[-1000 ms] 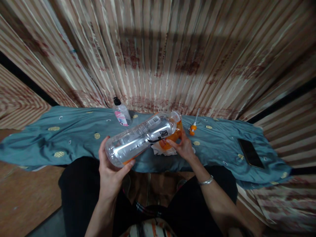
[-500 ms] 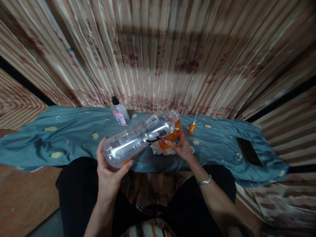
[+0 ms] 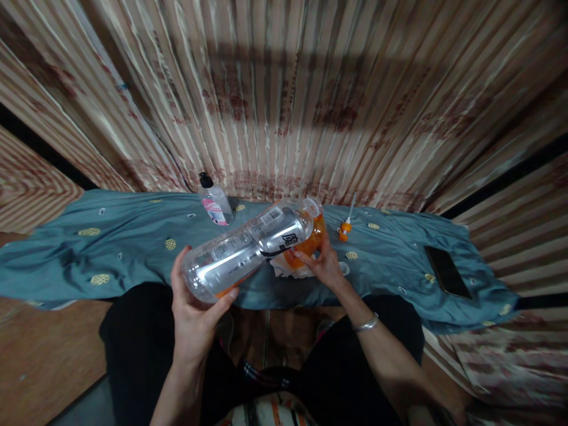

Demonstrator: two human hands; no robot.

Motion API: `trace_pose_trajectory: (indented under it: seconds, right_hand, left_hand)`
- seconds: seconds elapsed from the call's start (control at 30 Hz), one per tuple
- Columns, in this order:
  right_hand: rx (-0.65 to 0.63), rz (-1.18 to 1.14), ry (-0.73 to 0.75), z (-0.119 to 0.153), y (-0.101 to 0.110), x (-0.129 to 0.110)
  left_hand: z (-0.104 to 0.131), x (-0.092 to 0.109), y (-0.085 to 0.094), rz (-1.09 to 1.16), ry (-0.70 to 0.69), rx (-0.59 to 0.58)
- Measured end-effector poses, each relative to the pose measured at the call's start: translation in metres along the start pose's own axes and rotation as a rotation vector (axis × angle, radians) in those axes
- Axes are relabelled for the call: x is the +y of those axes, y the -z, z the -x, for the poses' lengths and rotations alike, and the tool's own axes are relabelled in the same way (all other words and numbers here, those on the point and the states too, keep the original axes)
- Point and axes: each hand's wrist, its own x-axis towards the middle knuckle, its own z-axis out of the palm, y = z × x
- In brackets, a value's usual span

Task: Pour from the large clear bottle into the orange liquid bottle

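A large clear bottle (image 3: 239, 251) with black lettering lies tilted across the middle, its neck up to the right. Its base rests in my left hand (image 3: 195, 307), fingers and thumb around it. Under the clear bottle's neck stands an orange bottle (image 3: 313, 239), partly hidden, with my right hand (image 3: 326, 263) wrapped round its side. The mouth of the clear bottle is at the top of the orange one; whether they touch cannot be made out. White crumpled paper (image 3: 290, 270) lies beneath the orange bottle.
A clear pump bottle (image 3: 216, 204) with a pink label and black top stands at the back left. An orange pump head (image 3: 345, 229) lies right of the hands, a small clear lid (image 3: 344, 268) nearer. A dark phone (image 3: 447, 272) rests on the teal cloth (image 3: 133, 236) at right.
The base of the clear bottle and my left hand have shifted very slightly left. My right hand keeps its hold on the orange bottle.
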Motion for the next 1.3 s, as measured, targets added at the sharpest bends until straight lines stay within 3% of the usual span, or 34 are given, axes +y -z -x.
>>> trace_pose_trajectory:
  seconds: [0.63,1.3]
  right_hand:
    - [0.023,0.121,0.031,-0.0011,0.0017,0.0026]
    - [0.025,0.102,0.019,-0.0028,0.0006,0.0075]
  left_hand:
    - [0.0002,0.0019,-0.0032,0.009,0.006,-0.005]
    - [-0.0019,0.0044,-0.0053,0.001,-0.013,0.003]
